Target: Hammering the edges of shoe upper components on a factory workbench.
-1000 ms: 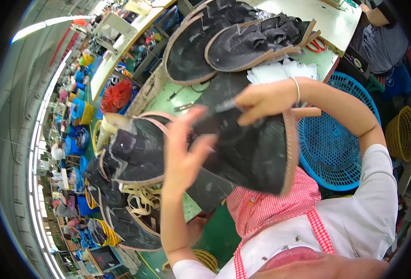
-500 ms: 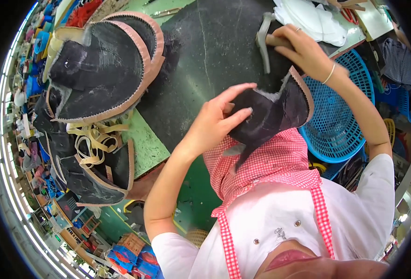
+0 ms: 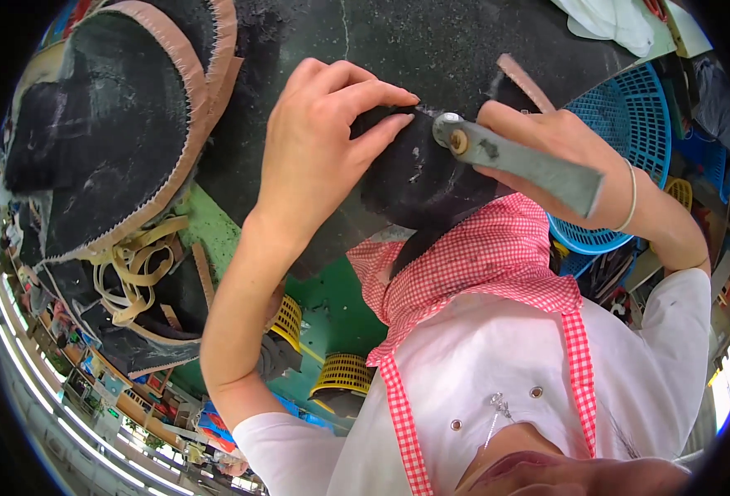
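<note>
— The left hand has its thumb and forefinger at the edge of a black piece, fingertips near each other. Is it pinching?

— I can't tell whether it pinches or only presses. The touch is clear enough, though. And the right hand?

— That one grasps a hammer. The grey metal head points toward the left fingertips, its end just beside them. Whether it touches the piece, I can't tell.

— Where does the piece lie?

— Under both hands, between the dark mat and the red checked apron, partly overlapping the apron.

— What else is around?

— On the left, larger black pieces with tan borders, and a tangle of tan straps near them. On the right, a blue basket; above it, white sheets.
</note>
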Demonstrator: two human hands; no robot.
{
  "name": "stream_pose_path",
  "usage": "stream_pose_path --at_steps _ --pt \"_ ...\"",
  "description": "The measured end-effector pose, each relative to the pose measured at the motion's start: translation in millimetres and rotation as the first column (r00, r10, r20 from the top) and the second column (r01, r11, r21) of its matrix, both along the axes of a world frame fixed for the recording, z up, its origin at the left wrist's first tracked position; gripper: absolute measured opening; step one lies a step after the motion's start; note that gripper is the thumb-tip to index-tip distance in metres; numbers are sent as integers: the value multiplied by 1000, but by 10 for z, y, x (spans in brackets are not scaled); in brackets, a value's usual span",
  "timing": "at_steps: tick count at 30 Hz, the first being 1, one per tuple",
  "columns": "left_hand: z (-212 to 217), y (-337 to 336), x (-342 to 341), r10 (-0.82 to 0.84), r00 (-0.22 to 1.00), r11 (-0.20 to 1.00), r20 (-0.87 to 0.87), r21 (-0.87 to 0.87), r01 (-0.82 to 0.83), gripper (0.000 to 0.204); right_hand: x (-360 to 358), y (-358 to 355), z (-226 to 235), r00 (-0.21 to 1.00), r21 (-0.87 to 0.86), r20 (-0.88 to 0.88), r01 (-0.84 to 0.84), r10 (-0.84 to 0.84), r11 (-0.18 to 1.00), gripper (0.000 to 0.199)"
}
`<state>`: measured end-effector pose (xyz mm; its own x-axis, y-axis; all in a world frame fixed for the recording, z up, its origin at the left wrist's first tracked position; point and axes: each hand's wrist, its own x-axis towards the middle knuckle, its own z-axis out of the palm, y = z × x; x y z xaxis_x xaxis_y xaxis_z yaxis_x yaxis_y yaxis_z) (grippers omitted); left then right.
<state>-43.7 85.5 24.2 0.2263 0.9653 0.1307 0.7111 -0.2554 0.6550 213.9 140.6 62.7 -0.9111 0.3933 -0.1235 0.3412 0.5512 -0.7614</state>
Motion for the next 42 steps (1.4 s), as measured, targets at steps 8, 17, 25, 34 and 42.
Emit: stream_pose_path --at_steps 8,17,25,34,42 --pt "-106 71 -149 -78 997 993 -23 84 80 18 -92 37 57 997 -99 52 54 -49 994 24" --pt "-98 111 -211 -154 970 934 -187 292 204 23 -124 147 175 988 -165 128 101 -81 981 26" --pt "-190 110 -216 -196 945 843 -263 448 299 20 -291 157 159 994 21 82 65 -67 998 21" --pt "-162 -112 -134 1 986 952 -166 303 50 20 -307 204 88 993 36 118 6 -11 999 31" --pt "-151 -216 -92 71 987 962 -146 270 -30 22 -320 166 80 993 -19 118 15 -13 1000 20"
